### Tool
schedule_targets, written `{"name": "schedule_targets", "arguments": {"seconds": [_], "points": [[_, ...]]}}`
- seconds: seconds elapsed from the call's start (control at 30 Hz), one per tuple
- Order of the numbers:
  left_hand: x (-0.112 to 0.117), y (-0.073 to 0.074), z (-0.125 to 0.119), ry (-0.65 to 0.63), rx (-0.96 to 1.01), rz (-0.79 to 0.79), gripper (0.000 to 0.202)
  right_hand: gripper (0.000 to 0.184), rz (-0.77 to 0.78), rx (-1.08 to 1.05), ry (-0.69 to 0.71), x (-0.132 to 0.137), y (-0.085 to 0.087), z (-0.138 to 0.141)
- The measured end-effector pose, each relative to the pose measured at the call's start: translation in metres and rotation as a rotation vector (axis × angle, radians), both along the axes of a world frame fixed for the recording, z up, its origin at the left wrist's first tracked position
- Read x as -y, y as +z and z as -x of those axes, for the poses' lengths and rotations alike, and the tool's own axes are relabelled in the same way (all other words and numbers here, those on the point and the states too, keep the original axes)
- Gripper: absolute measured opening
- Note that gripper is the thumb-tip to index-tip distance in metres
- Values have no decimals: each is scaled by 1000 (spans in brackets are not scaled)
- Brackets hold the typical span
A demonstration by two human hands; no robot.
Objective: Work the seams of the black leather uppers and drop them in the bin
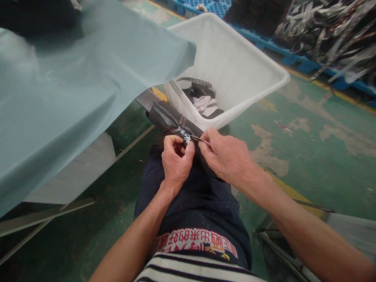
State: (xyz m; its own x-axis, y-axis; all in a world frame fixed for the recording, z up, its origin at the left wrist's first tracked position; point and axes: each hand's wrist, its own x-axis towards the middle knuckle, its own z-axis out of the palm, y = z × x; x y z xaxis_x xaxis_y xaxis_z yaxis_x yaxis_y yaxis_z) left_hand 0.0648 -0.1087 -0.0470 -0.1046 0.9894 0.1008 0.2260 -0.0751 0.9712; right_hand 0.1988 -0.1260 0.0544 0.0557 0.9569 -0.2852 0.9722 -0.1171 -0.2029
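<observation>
A dark leather-like piece (164,117) with narrow straps lies across my lap, its far end near the white bin. At its near part is a patch of white, thread-like marks (185,136). My left hand (178,160) pinches the piece beside this patch, thumb and fingers closed on its edge. From the other side my right hand (226,154) grips a slim pointed metal tool (201,140) with a pinkish handle. The tool's tip is at the white patch; its exact kind is too small to tell.
Ahead stands a white plastic bin (246,66) holding dark and pale pieces (205,103). A table draped in blue-grey sheeting (88,78) is on the left. Strips (331,35) are heaped on a blue pallet (305,64) at back right. A metal frame (282,250) stands at lower right.
</observation>
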Motion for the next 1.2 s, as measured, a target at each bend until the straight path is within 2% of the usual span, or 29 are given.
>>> {"name": "schedule_targets", "arguments": {"seconds": [0.33, 0.57, 0.77, 1.0, 1.2], "points": [[1, 3, -1, -3, -54, 54, 26, 28, 62, 68, 6, -4, 7, 9], [0, 6, 1, -19, -114, 68, 27, 27, 41, 45, -15, -4, 4, 9], [0, 11, 0, 0, -149, 97, 26, 25, 61, -29, -103, 3, 4, 11], [2, 11, 0, -4, -128, 102, 26, 26, 29, 2, -199, 9, 0, 24], [1, 9, 3, -41, -150, 118, 26, 27, -7, 54, -184, 3, 1, 33]]}}
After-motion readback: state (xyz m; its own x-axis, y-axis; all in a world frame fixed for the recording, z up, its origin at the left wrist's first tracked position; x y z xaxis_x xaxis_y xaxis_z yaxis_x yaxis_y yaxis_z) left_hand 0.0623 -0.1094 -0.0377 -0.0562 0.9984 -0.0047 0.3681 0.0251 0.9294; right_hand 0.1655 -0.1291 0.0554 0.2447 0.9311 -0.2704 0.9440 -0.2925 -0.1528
